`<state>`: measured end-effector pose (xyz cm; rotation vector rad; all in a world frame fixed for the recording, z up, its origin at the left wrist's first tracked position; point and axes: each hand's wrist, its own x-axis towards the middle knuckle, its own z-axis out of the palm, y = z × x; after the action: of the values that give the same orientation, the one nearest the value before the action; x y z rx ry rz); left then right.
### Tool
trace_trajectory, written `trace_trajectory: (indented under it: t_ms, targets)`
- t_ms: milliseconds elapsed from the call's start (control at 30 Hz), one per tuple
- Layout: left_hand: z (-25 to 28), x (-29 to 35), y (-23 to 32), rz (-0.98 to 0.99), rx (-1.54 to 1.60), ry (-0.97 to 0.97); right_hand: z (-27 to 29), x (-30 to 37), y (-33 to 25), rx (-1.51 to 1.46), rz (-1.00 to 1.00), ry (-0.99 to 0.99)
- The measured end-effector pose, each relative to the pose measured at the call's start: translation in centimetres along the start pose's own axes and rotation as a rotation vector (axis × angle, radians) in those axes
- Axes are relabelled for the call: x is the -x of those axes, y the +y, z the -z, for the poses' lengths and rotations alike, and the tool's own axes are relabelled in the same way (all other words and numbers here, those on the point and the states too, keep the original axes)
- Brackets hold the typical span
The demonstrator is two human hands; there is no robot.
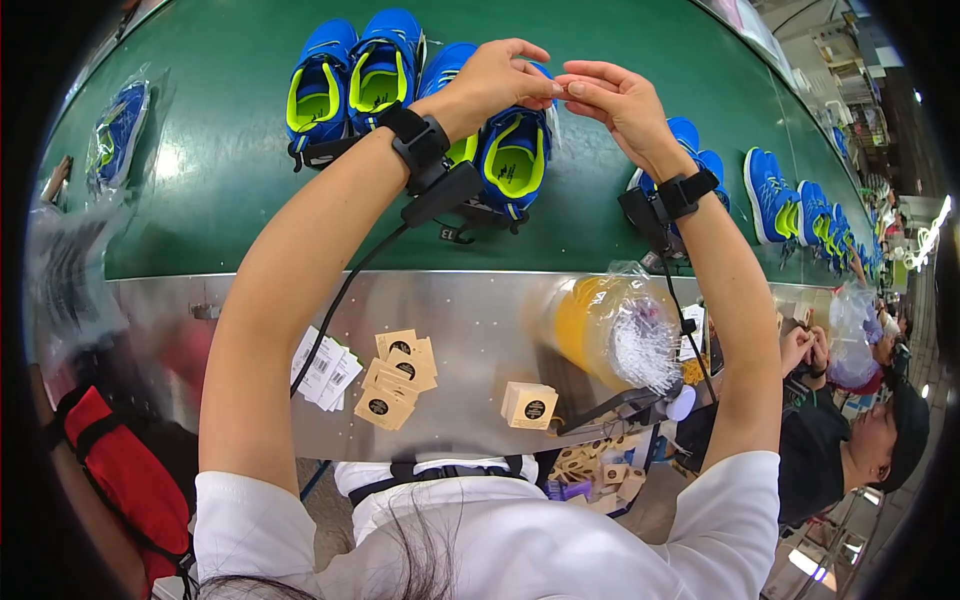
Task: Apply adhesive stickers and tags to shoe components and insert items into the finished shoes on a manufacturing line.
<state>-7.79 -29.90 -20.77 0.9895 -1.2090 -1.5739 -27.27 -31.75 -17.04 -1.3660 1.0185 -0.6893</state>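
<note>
My left hand (497, 80) and my right hand (622, 104) meet above the far part of the green belt, fingertips pinched together. Whatever is between them is too small to make out. Below them a blue sneaker (515, 165) with a lime-green lining stands in a pair, partly hidden by my left hand and wrist. A black tag (458, 233) hangs by that pair's near end. Left of it is another blue pair (385, 75). More blue shoes (712, 165) are partly behind my right wrist.
On the metal ledge (460, 330) lie tan cards (390, 385), white labels (322, 372), a tan card stack (529, 405) and a clear bag of white plastic strands (640, 340). A bin of tan cards (600, 475) sits below. A co-worker (830, 450) is at right.
</note>
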Motion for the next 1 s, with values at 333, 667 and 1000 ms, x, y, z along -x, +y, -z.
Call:
trace_trajectory:
  t_ms: [333,667,1000]
  targets:
    - [1.6,1.0,0.1,0.006,-0.021,-0.040,-2.2,-0.5,-0.5,0.103,0.091,0.051]
    - [1.8,1.2,-0.3,0.033,-0.060,0.036,-2.7,-1.9,-0.1,0.689,0.431,-0.024]
    - [-3.0,7.3,4.0,-0.374,-0.518,-0.428,3.9,13.1,-8.9,0.889,0.238,-0.031]
